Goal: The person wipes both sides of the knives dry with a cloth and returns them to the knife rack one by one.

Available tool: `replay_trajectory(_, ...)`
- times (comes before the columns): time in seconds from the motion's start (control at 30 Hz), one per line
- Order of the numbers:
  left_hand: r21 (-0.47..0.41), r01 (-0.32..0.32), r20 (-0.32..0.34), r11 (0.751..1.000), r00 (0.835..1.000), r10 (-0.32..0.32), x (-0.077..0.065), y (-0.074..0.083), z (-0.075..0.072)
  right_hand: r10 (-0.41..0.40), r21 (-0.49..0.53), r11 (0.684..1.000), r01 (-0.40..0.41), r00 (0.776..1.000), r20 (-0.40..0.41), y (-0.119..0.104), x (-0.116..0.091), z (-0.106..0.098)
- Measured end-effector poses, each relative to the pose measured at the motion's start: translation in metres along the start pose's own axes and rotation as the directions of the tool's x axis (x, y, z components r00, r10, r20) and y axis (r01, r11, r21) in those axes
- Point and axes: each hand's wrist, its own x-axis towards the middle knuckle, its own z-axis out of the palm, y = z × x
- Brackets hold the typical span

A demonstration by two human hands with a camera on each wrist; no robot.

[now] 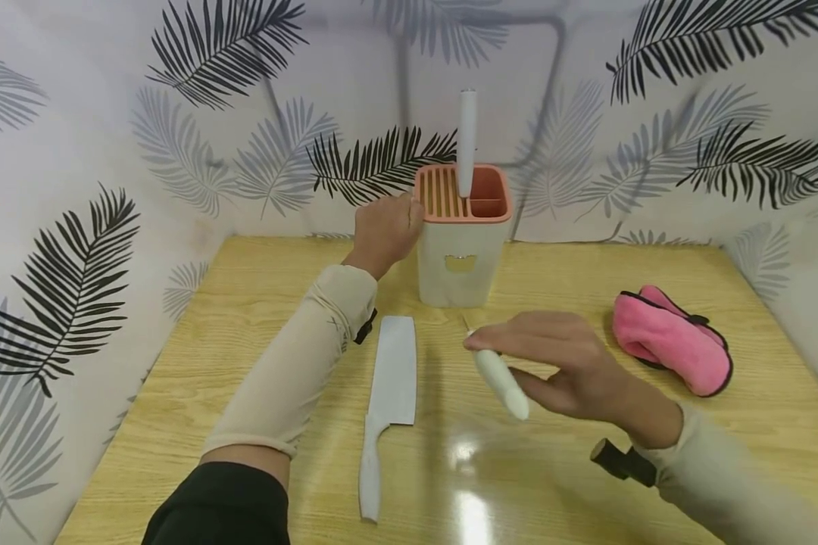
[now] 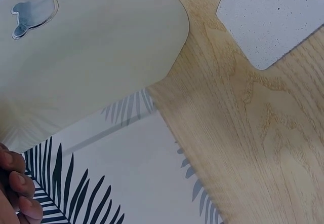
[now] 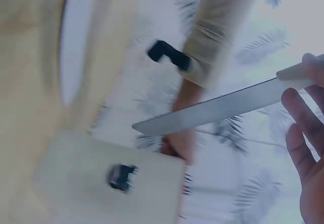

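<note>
A cream knife holder (image 1: 458, 265) with a slotted orange top stands upright at the back of the table. My left hand (image 1: 388, 231) grips its upper left edge with curled fingers. My right hand (image 1: 566, 363) pinches the white handle of a knife (image 1: 503, 386) in front of the holder. In the right wrist view this knife's long blade (image 3: 212, 110) shows in full, bare and pointing toward the holder side. Another white handle (image 1: 466, 144) rises upright from the holder's top. A white cleaver (image 1: 394, 378) lies flat on the table, below the left hand.
On the right of the wooden table (image 1: 654, 469) lies a folded pink cloth (image 1: 671, 341) with dark edging. A leaf-patterned covering (image 1: 354, 76) stands behind the table and along its sides, close behind the holder.
</note>
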Motion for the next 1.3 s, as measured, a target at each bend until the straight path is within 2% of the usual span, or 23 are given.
replay_trajectory(0.13, -0.002, 0.000, -0.001, 1.000, 1.000, 0.000, 0.001, 0.001, 0.000, 0.046, 0.022, 0.999, -0.043, 0.987, -0.157, -0.001, 0.024, -0.020)
replay_trajectory(0.27, 0.003, 0.007, -0.008, 1.000, 1.000, -0.007, 0.002, 0.000, 0.002, 0.115, 0.032, 0.993, -0.111, 0.934, -0.338, 0.004, 0.049, -0.031)
replay_trajectory(0.37, 0.008, 0.009, -0.017, 1.000, 1.000, -0.009, 0.001, -0.001, 0.002, 0.154, 0.033, 0.987, -0.154, 0.900, -0.407, 0.016, 0.066, -0.036)
replay_trajectory(0.43, 0.010, 0.010, -0.018, 1.000, 1.000, -0.010, 0.000, -0.001, 0.002, 0.177, 0.005, 0.981, -0.192, 0.895, -0.409, 0.027, 0.075, -0.039)
replay_trajectory(0.53, 0.019, 0.007, -0.020, 1.000, 1.000, -0.007, -0.001, 0.000, 0.000, 0.218, -0.088, 0.960, -0.266, 0.906, -0.364, 0.044, 0.081, -0.040)
replay_trajectory(0.6, 0.023, 0.007, -0.021, 1.000, 1.000, -0.007, -0.001, -0.001, 0.000, 0.259, -0.101, 0.947, -0.306, 0.909, -0.328, 0.055, 0.083, -0.040)
replay_trajectory(0.67, 0.020, 0.008, -0.019, 1.000, 1.000, -0.007, -0.001, -0.001, 0.001, 0.307, -0.091, 0.932, -0.350, 0.898, -0.314, 0.065, 0.083, -0.038)
replay_trajectory(0.83, 0.006, 0.017, -0.008, 1.000, 1.000, -0.017, 0.000, -0.001, 0.003, 0.403, -0.058, 0.894, -0.443, 0.856, -0.323, 0.082, 0.079, -0.032)
replay_trajectory(0.97, 0.002, 0.023, -0.007, 1.000, 1.000, -0.023, 0.000, 0.000, 0.004, 0.429, -0.046, 0.883, -0.467, 0.843, -0.325, 0.091, 0.073, -0.027)
replay_trajectory(1.2, 0.018, 0.007, -0.015, 1.000, 1.000, -0.006, 0.001, -0.001, 0.005, 0.432, -0.060, 0.879, -0.474, 0.843, -0.322, 0.105, 0.068, -0.022)
replay_trajectory(1.3, 0.021, 0.007, -0.011, 1.000, 1.000, -0.006, 0.001, -0.002, 0.005, 0.451, -0.073, 0.865, -0.496, 0.834, -0.318, 0.111, 0.067, -0.019)
